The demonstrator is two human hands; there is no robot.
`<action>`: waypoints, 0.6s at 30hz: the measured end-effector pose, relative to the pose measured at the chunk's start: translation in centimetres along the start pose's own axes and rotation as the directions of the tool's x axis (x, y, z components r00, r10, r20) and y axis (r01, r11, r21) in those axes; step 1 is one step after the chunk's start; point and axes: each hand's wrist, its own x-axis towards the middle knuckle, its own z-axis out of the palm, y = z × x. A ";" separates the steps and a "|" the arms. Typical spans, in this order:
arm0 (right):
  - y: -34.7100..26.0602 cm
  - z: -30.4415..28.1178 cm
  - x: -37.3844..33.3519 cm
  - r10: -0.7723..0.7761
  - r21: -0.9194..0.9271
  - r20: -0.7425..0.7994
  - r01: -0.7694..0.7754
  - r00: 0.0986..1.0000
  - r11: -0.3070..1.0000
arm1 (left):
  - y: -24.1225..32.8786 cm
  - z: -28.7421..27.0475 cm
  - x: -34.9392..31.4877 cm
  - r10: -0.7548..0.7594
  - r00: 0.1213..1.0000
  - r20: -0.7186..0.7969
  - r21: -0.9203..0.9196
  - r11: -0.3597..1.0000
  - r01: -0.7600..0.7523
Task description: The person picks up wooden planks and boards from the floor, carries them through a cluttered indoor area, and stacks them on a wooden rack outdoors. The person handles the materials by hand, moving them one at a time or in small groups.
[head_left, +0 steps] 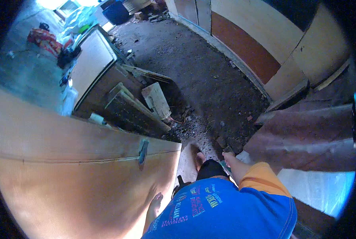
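- Wooden panel [86, 183] fills the lower left of my head view, broad and smooth, its free edge just beside the person's legs.
- I see the left hand [156, 202] in front of it, near the lower part of that edge. Whether it touches the panel I cannot tell; nothing shows in it, and its spread is too partly hidden for me to call wide or narrow.
- My right hand [229, 156] hangs on the far side of the body, well apart from the panel, near the dirt floor [222, 135] as I see it. Its fingers blur into the dark ground, so I cannot say whether it holds anything.
- I judge the panel stiff and fairly heavy for its breadth, awkward more than fragile; the glossy face looks slick to a flat palm.
- I would take hold at the free edge, fingers wrapped around it, rather than push on the face.
- A metal latch [143, 152] sits on the seam [86, 161] near that edge; it gives a small grip, but I would not trust it with the full weight.
- Stacked boards [136, 107] beyond could snag a swinging edge.
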 end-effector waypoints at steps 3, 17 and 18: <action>-3.6 -2.0 -0.2 -0.019 0.025 0.005 0.019 1.000 1.000 | -1.8 -3.0 2.9 0.142 0.966 0.216 0.087 0.983 -0.164; -15.8 -10.9 5.7 0.190 0.370 0.194 -0.251 0.962 0.894 | 15.6 6.9 8.0 -0.554 0.808 -0.199 -0.006 0.825 0.565; -16.8 -12.3 6.3 0.184 0.388 0.156 -0.231 0.971 0.892 | 16.9 7.9 9.4 -0.572 0.799 -0.185 -0.022 0.816 0.578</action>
